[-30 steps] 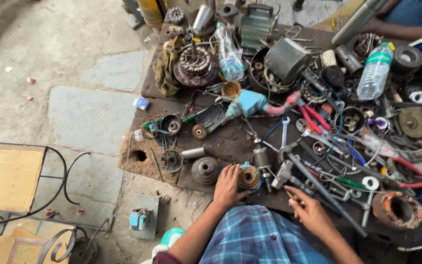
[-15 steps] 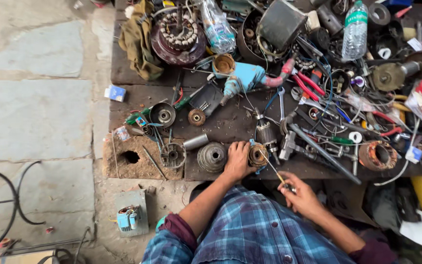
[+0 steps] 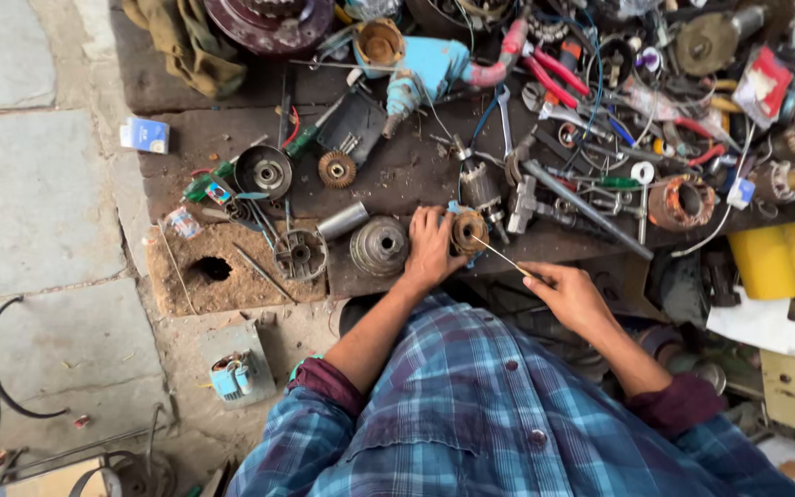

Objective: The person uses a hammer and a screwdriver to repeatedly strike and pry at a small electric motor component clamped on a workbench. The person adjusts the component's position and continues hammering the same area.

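My left hand grips a small round copper-wound motor coil at the near edge of a dark, cluttered workbench. My right hand sits a little to the right and nearer me, pinching a thin pale wire or stick that runs up to the coil. A grey ribbed metal housing lies just left of my left hand. Both sleeves are blue plaid with dark red cuffs.
The bench holds a blue power drill, red-handled pliers, a wound stator, wrenches and several motor parts. A hole breaks the bench's left corner. A yellow sheet lies at right, stone paving at left.
The view has closed in on the bench. My left hand has stayed on the coil while my right hand has drawn back to the right, pulling the thin wire out.
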